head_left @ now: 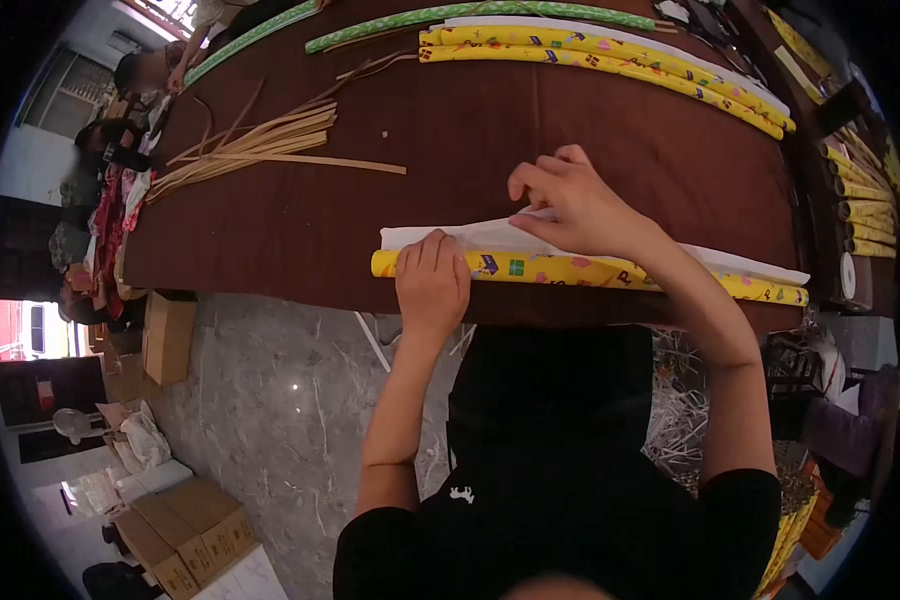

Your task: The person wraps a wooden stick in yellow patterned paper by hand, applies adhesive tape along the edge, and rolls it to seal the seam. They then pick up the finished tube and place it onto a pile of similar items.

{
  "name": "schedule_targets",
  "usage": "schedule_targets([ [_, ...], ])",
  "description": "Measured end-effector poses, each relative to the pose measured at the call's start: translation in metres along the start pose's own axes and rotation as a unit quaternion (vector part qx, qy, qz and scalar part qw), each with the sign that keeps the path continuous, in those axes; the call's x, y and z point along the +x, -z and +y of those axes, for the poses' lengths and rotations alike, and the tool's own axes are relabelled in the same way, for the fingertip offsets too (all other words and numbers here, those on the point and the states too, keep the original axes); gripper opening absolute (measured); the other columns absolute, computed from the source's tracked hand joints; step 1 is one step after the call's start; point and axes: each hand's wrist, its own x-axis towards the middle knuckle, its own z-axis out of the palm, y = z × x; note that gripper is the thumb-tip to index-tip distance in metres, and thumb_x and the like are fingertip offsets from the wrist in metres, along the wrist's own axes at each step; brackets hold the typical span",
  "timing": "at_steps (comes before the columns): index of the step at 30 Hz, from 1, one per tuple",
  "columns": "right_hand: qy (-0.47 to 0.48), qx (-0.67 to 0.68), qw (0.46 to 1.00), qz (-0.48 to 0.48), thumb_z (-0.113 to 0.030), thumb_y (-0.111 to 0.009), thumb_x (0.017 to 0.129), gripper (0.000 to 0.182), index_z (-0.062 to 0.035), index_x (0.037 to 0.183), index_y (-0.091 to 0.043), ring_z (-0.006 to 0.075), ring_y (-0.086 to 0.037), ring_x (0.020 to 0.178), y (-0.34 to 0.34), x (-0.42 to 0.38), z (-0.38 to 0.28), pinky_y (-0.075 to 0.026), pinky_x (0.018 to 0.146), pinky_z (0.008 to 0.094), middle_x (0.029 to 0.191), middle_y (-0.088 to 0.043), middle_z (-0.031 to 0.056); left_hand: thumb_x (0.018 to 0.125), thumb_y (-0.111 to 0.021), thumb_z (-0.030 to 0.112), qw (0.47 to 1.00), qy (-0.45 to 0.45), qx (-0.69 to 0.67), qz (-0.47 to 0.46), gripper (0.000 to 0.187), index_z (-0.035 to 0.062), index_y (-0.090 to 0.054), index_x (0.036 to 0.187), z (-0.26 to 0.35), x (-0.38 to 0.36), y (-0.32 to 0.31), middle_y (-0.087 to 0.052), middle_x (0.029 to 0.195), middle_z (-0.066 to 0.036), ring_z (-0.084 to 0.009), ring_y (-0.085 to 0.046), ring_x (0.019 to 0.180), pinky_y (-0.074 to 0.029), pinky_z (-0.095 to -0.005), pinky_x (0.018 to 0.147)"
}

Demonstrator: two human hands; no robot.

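A yellow patterned roll of wrapping paper lies along the near edge of the brown-covered table. Its white inner side shows as a loose flap along the far side. My left hand is closed over the roll near its left end, fingers across the top. Above the middle of the roll, my right hand has its fingers curled in toward the thumb. The white flap rises to that hand, its edge at the thumb; I cannot tell what the fingers pinch.
Flat tan strips lie in a bundle at the left. Yellow rolls and a green roll lie along the far side. More yellow rolls are stacked at the right. People sit at the left end. Cardboard boxes stand on the floor.
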Motion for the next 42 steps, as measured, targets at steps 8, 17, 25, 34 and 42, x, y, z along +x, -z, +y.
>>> schedule_targets([
  [8,-0.222,-0.021,0.973,0.066,-0.022,-0.077,0.082,0.027,-0.0109,0.094,-0.055,0.0158,-0.053,0.069,0.048,-0.089,-0.001,-0.032,0.087,0.0341,0.065,-0.054,-0.0014,0.091,-0.056,0.013,1.0,-0.016,0.008,0.003,0.02,0.001,-0.065,0.104,0.002,0.004,0.003,-0.064,0.111,-0.011,-0.0306,-0.058,0.095,-0.043,-0.0431,0.091],
  [17,-0.262,-0.096,0.955,0.105,-0.025,-0.081,0.075,0.032,-0.0126,0.091,-0.056,0.017,-0.055,0.073,0.023,-0.117,0.005,-0.034,0.087,0.0371,0.068,-0.053,-0.0009,0.087,-0.062,0.019,0.999,-0.043,0.024,-0.012,0.025,0.003,-0.067,0.105,0.001,0.002,0.001,-0.06,0.109,-0.013,-0.0297,-0.056,0.099,-0.04,-0.0448,0.093],
  [25,-0.227,-0.15,0.953,0.132,-0.025,-0.079,0.073,0.031,-0.0121,0.09,-0.057,0.0185,-0.056,0.077,0.008,-0.117,0.017,-0.035,0.092,0.0413,0.064,-0.054,-0.0009,0.089,-0.06,0.018,0.998,-0.045,0.04,-0.03,0.024,0.0036,-0.066,0.108,0.001,0.002,0.003,-0.059,0.112,-0.013,-0.0309,-0.053,0.105,-0.039,-0.0466,0.095],
  [34,-0.221,-0.182,0.951,0.121,-0.024,-0.078,0.073,0.03,-0.0118,0.09,-0.057,0.0201,-0.056,0.079,0.004,-0.114,0.018,-0.036,0.093,0.0425,0.065,-0.054,0.0014,0.089,-0.06,0.018,0.998,-0.044,0.041,-0.028,0.025,0.0036,-0.066,0.109,0.001,0.004,0.002,-0.059,0.111,-0.012,-0.0309,-0.053,0.104,-0.039,-0.0463,0.094],
  [42,-0.21,-0.207,0.949,0.111,-0.023,-0.076,0.074,0.028,-0.0115,0.09,-0.057,0.0219,-0.055,0.083,0.004,-0.113,0.019,-0.035,0.095,0.043,0.061,-0.057,0.0032,0.09,-0.06,0.022,0.997,-0.039,0.061,-0.037,0.027,0.0074,-0.068,0.111,0.009,0.008,0.005,-0.06,0.112,-0.013,-0.0315,-0.052,0.105,-0.039,-0.0462,0.094],
])
